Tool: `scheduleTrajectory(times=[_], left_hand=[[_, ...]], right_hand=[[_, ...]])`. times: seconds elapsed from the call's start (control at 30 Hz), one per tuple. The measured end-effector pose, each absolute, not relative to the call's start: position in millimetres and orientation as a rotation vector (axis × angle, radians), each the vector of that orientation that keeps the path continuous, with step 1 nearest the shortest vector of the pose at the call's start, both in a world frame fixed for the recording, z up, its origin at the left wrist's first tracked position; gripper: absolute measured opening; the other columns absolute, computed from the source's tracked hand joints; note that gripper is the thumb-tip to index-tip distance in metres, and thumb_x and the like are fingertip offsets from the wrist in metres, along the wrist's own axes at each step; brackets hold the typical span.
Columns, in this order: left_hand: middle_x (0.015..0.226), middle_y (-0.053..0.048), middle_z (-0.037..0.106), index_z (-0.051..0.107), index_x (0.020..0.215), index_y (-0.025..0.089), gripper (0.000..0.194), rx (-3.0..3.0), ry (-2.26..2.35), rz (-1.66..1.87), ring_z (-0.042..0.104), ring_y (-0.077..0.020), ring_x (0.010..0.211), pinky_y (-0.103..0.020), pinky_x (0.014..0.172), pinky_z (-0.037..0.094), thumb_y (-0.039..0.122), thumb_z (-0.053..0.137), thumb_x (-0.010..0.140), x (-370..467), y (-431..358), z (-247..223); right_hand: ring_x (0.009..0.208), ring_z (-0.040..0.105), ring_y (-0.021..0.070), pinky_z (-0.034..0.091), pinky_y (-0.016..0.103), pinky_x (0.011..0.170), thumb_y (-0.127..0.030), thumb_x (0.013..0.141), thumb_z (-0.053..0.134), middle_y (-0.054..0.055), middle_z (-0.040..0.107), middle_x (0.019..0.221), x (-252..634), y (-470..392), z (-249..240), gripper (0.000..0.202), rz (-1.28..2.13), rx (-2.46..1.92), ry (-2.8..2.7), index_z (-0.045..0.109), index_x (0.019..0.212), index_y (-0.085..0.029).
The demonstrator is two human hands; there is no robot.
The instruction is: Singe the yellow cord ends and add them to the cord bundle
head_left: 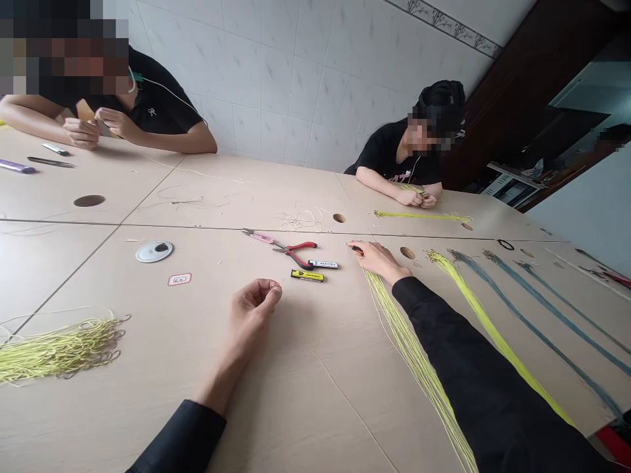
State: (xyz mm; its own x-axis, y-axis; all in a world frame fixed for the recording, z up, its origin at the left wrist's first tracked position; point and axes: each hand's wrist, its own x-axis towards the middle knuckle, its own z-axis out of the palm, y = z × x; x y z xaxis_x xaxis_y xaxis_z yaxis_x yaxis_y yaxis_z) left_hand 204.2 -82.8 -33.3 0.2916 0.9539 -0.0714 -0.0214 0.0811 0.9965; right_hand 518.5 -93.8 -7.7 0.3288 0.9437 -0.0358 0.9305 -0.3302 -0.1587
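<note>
A fine strand (pixel 282 284) is pinched in the left hand (pixel 254 302); a small orange-and-black object (pixel 357 250) is gripped in the right hand (pixel 378 261).
Nearest, a thin cord (pixel 345 402) is laid across the table (pixel 290 420), and yellow cords (pixel 415 361) are spread from beneath the right hand. The strand is barely visible at the left fingertips, which are closed together. Between the hands, a yellow lighter (pixel 308 276), a white lighter (pixel 323 264) and red-handled pliers (pixel 288 249) are set. Across the table, two co-workers (pixel 165 98) are seated.
</note>
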Motion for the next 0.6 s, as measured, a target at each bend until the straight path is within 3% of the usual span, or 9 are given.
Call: scheduleTrajectory(times=[0.23,0.33,0.4,0.47,0.53,0.6], left_hand=[[0.069,0.001,0.055,0.063,0.075,0.017,0.027,1.264,0.995,0.944,0.044,-0.0104,0.060,-0.021,0.055,0.033,0.044,0.071,0.077,204,-83,-35],[0.068,0.001,0.054,0.064,0.077,0.017,0.027,1.279,0.994,0.926,0.043,-0.0102,0.061,-0.021,0.056,0.033,0.044,0.071,0.079,204,-81,-39],[0.070,0.000,0.055,0.065,0.078,0.017,0.027,1.313,0.970,0.904,0.044,-0.0105,0.062,-0.022,0.057,0.033,0.044,0.070,0.080,203,-82,-40],[0.074,-0.001,0.058,0.066,0.078,0.017,0.027,1.357,0.919,0.889,0.047,-0.0115,0.065,-0.023,0.059,0.036,0.044,0.070,0.080,204,-87,-37],[0.077,-0.002,0.060,0.067,0.076,0.018,0.027,1.376,0.862,0.875,0.049,-0.0124,0.067,-0.024,0.062,0.038,0.044,0.072,0.078,206,-94,-30],[0.076,-0.003,0.061,0.068,0.076,0.018,0.025,1.364,0.821,0.867,0.050,-0.0128,0.067,-0.025,0.063,0.040,0.043,0.074,0.076,212,-100,-19]], right_hand=[[0.103,0.064,0.0262,0.048,0.033,0.086,-0.017,0.088,0.051,0.011,0.070,0.117,517,-91,2,0.047,0.199,-2.413,-1.518,0.062,0.134,-0.020],[0.084,0.064,0.0208,0.049,0.029,0.072,-0.028,0.095,0.046,0.010,0.070,0.097,489,-109,12,0.038,0.313,-2.323,-1.447,0.064,0.125,-0.015],[0.064,0.058,0.0152,0.045,0.024,0.056,-0.045,0.096,0.049,0.003,0.065,0.080,455,-133,16,0.040,0.543,-2.202,-1.442,0.065,0.122,-0.019],[0.059,0.050,0.0114,0.040,0.022,0.050,-0.055,0.089,0.061,-0.001,0.058,0.079,416,-162,16,0.049,1.124,-1.826,-1.257,0.061,0.127,-0.024],[0.059,0.044,0.0089,0.035,0.020,0.050,-0.055,0.082,0.071,-0.002,0.053,0.077,383,-190,15,0.052,1.444,-1.611,-1.059,0.062,0.123,-0.024],[0.055,0.036,0.0073,0.029,0.019,0.048,-0.055,0.081,0.073,-0.005,0.043,0.067,364,-214,14,0.043,1.581,-1.477,-0.945,0.068,0.104,-0.019]])
